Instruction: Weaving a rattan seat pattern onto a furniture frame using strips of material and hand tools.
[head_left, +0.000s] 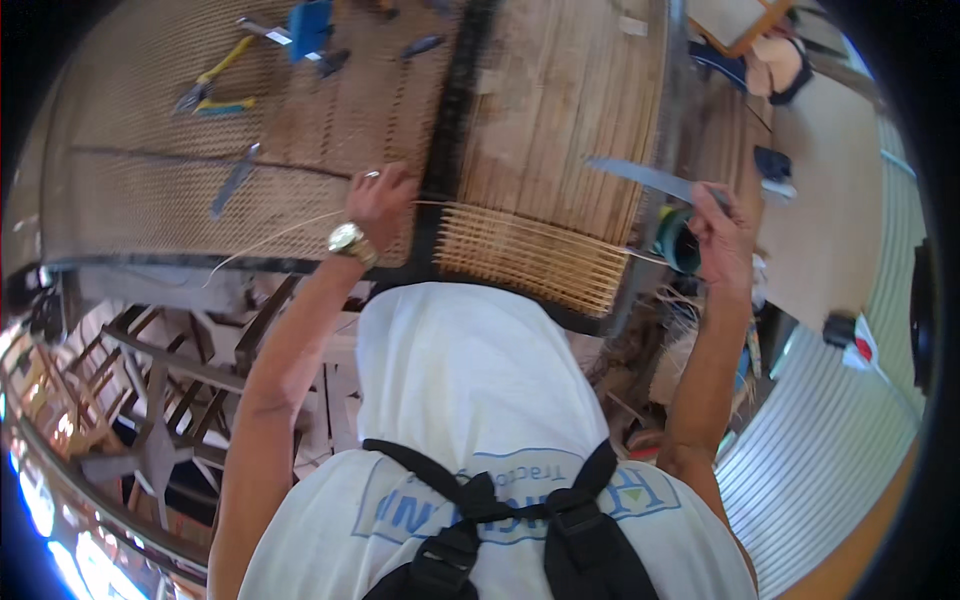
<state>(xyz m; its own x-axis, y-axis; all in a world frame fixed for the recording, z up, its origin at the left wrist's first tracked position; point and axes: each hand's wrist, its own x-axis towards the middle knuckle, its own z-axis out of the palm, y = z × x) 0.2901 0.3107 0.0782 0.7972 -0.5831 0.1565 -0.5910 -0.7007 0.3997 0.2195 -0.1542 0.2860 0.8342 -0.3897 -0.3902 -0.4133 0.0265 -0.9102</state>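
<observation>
In front of me, a dark frame (459,95) holds long parallel cane strips (560,110). Nearest my body they are crossed into a woven band (530,255). At the band's left end my left hand (382,205), with a ring and a wristwatch, is closed on a thin cane strand (275,232). The strand's loose end trails left, and its other side runs along the band's far edge. Raised past the right edge of the frame, my right hand (722,235) grips a long flat metal blade (645,175). The blade points left above the strips; its grip end is hidden in my fingers.
On the finished woven panel (120,200) lie yellow-handled pliers (222,75), a hammer (265,31), a blue block-like object (310,28) and a flat strip tool (236,182). A green round container (678,240) stands by my right hand. Wooden chair frames (155,420) are at lower left.
</observation>
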